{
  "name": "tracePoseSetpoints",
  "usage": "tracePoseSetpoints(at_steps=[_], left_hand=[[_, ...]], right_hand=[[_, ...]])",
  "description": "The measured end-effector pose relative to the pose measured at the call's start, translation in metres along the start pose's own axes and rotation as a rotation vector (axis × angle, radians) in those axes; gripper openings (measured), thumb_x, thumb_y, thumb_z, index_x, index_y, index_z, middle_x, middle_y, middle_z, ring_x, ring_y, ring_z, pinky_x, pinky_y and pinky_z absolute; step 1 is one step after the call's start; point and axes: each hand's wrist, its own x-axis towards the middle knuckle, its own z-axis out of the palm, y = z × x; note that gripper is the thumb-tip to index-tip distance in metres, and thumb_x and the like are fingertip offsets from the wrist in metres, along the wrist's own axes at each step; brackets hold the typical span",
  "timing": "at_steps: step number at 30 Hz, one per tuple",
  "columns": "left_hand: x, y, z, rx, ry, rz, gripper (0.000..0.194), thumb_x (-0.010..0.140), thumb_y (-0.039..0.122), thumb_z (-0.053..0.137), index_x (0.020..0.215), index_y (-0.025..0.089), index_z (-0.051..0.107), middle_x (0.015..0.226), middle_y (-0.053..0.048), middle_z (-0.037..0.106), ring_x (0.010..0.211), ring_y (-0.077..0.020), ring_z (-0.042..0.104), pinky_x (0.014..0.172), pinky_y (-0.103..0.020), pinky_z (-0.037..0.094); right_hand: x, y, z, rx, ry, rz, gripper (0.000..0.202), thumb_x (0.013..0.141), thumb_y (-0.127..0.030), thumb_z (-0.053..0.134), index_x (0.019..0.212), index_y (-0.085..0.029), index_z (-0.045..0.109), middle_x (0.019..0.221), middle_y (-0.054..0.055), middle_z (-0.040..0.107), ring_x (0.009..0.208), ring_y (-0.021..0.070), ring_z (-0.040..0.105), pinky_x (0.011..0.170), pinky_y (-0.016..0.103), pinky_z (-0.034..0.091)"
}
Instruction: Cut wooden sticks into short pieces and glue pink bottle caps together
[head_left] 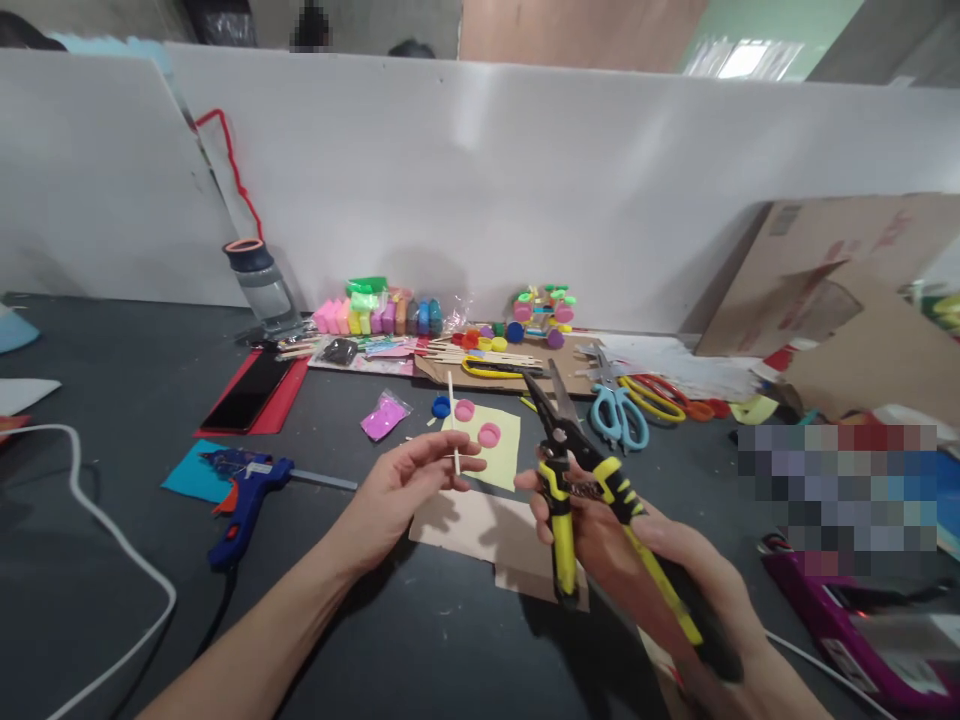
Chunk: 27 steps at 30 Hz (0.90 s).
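Between the fingers of my left hand (409,485) is a thin white stick (451,420), held upright. My right hand (637,560) is wrapped round black and yellow pliers (559,490), whose jaws are spread and point up and to the left. Beneath and behind the hands lies a yellow paper square (501,462) with pink discs (489,434) on it. A blue disc (441,407) sits by its left corner. Nearer me is a piece of tan cardboard (472,530), partly in shadow.
On the left are a blue glue gun (251,510), a black phone (247,392) and a water bottle (262,285). Light blue scissors (619,415) lie right of centre. Colourful clay packs (386,313) line the back near a cardboard strip (442,372). A purple device (832,625) is at right.
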Motion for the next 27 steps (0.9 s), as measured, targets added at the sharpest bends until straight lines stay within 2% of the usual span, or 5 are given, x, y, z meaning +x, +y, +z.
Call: tracePoseSetpoints(at_steps=[8,15,19,22,27], left_hand=[[-0.005,-0.002,-0.013,0.294,0.258,0.235,0.016,0.092,0.024,0.058,0.096,0.019,0.073,0.073,-0.002,0.069,0.065,-0.0144,0.063,0.065,-0.027,0.051],[-0.015,0.010,-0.013,0.536,0.401,0.479,0.014,0.093,0.019,0.059,0.095,0.024,0.072,0.101,-0.006,0.065,0.096,-0.0195,0.059,0.084,-0.032,0.046],[-0.024,0.015,-0.005,0.354,0.270,0.258,0.020,0.101,0.027,0.048,0.111,0.026,0.065,0.077,0.001,0.058,0.064,-0.0112,0.048,0.062,-0.024,0.040],[-0.028,0.021,0.001,0.068,0.201,0.059,0.019,0.102,0.034,0.046,0.114,0.026,0.058,0.071,0.004,0.049,0.061,-0.0095,0.043,0.056,-0.021,0.034],[-0.029,0.029,0.003,-0.212,0.108,-0.025,0.010,0.099,0.032,0.055,0.097,0.023,0.055,0.069,0.005,0.056,0.061,-0.0069,0.047,0.054,-0.016,0.035]], right_hand=[[0.036,0.001,0.011,-0.074,-0.170,-0.073,0.068,0.078,-0.055,0.047,0.135,-0.018,0.054,0.127,0.019,0.061,0.100,0.0334,0.065,0.081,0.044,0.056],[0.016,0.025,0.002,-0.175,-0.222,-0.103,0.063,0.086,-0.053,0.064,0.142,-0.026,0.051,0.136,0.014,0.058,0.109,0.0275,0.064,0.092,0.038,0.055],[0.005,0.033,0.007,-0.378,-0.203,-0.157,0.072,0.090,-0.036,0.063,0.155,-0.034,0.031,0.149,0.012,0.049,0.129,0.0289,0.055,0.108,0.046,0.044],[0.002,0.037,0.007,-0.582,-0.166,-0.171,0.082,0.087,-0.025,0.063,0.158,-0.032,0.023,0.155,0.013,0.040,0.137,0.0324,0.046,0.109,0.049,0.042],[-0.001,0.037,0.008,-0.870,-0.105,-0.348,0.083,0.085,-0.026,0.063,0.157,-0.034,0.024,0.151,0.011,0.047,0.131,0.0338,0.053,0.101,0.049,0.050]])
